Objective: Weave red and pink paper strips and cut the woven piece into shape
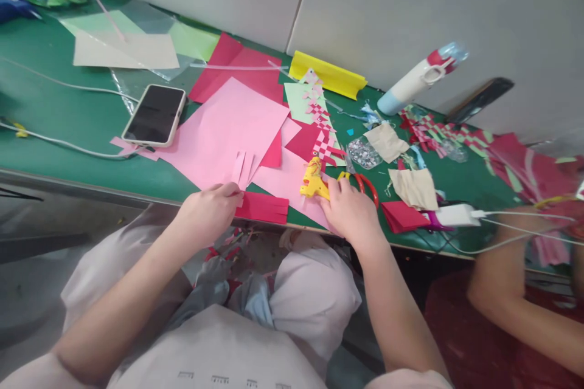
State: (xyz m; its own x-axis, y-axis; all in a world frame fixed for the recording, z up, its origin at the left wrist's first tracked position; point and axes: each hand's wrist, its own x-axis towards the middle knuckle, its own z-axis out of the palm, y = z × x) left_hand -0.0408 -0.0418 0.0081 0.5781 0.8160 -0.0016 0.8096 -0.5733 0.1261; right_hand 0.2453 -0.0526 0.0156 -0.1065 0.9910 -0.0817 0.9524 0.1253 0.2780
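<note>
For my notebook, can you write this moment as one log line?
left hand: holding pink strips | right hand: holding yellow tool | phone: on green table

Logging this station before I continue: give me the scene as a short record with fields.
Left hand: pinching pale-pink paper strips
Right hand: at a small yellow plastic tool; grip unclear
Beside left hand: slit red paper rectangle
Beside right hand: metal scissors with red handle loop
Further left: black-screened phone in white case
Surface: green tabletop

Pink strips (pixel 247 168) in the left fingers (pixel 232 189), a yellow tool (pixel 312 183), perhaps a glue gun, in the right fingers (pixel 338 188)
</note>
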